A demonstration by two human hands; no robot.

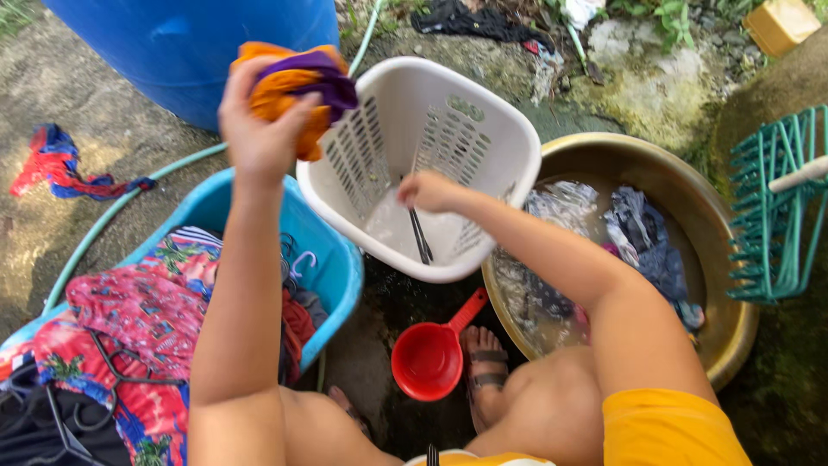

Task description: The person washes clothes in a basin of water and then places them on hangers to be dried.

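Left hand [259,129]: fingers clamped on a bunched orange-and-purple cloth [297,82], raised above the blue tub [332,259].
Right hand [429,191]: fingers curled together inside the white basket [509,129], dark hanger [420,235] just below.

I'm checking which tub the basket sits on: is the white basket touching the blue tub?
Touching. The head view shows the white basket's lower left rim resting on the blue tub's edge with no gap between them.
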